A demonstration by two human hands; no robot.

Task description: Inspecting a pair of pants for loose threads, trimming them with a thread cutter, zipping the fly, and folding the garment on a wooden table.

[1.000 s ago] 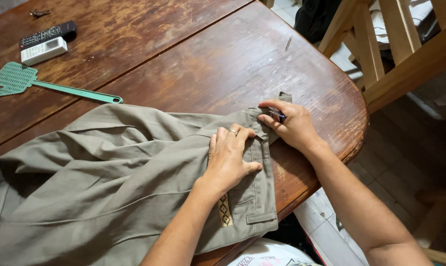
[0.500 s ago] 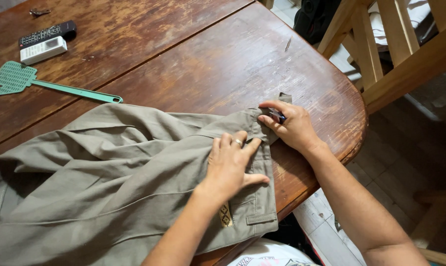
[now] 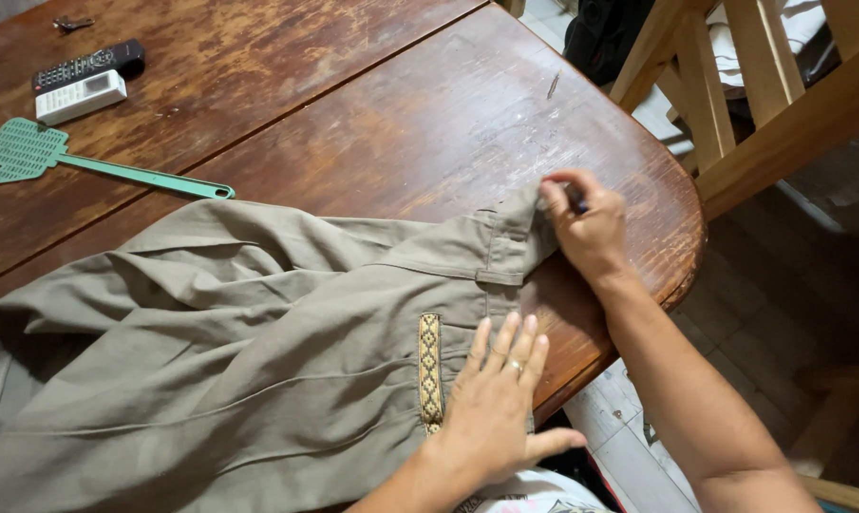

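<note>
l hand (image 3: 494,404) flat, fingers spread; r hand (image 3: 589,223) pinched, wrist bent.

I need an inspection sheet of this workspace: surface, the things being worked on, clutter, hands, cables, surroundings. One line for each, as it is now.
Surface: worn brown wooden table with a rounded end, scratched.
Job's things: olive-grey trousers spread flat, with a patterned strip near the waistband.
Clutter: green fly swatter, black remote, white remote, a small metal item at the far edge, too small to tell.
Grippers: left hand flat on the cloth; right hand pinches the waistband corner, a small dark item between the fingers.
Cables: nothing seen.
Surroundings: wooden chair, tiled floor.
</note>
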